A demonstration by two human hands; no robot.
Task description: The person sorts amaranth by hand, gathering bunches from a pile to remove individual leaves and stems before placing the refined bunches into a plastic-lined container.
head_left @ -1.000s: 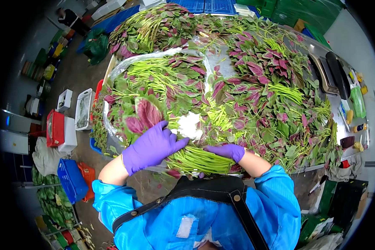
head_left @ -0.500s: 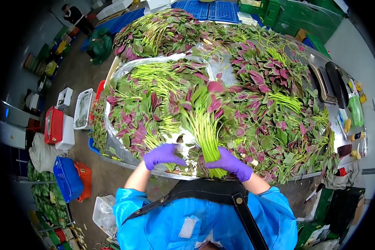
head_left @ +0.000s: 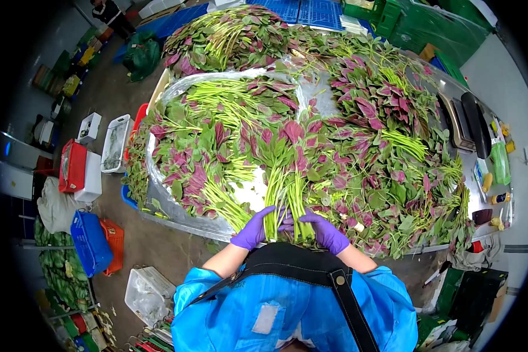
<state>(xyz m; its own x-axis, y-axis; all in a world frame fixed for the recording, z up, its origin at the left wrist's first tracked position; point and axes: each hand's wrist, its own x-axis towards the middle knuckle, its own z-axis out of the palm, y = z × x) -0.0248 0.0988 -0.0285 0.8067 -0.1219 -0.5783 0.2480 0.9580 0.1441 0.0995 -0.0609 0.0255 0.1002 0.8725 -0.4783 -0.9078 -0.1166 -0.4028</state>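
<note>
A bunch of amaranth (head_left: 284,193), with green stems and purple-and-green leaves, stands before my chest, leaves pointing away from me. Its stems are parted into two clumps near their lower ends. My left hand (head_left: 253,231), in a purple glove, is closed around the left clump. On the other side, my gloved right hand (head_left: 330,232) grips the right clump, some fingers passing behind the stems. Left of the bunch, more amaranth (head_left: 226,205) lies on a clear plastic sheet (head_left: 185,214), close to my left hand.
Piled amaranth (head_left: 369,188) covers much of the metal table (head_left: 217,227). At the right end sit a scale (head_left: 459,120), a green plastic bag (head_left: 500,163) and small bottles. Crates, including a blue one (head_left: 91,243), stand on the floor to the left. A person (head_left: 112,17) stands far back left.
My left hand, earlier apart from the bunch, has moved right and taken hold of its stems. The single bunch is now parted into two clumps between my hands.
</note>
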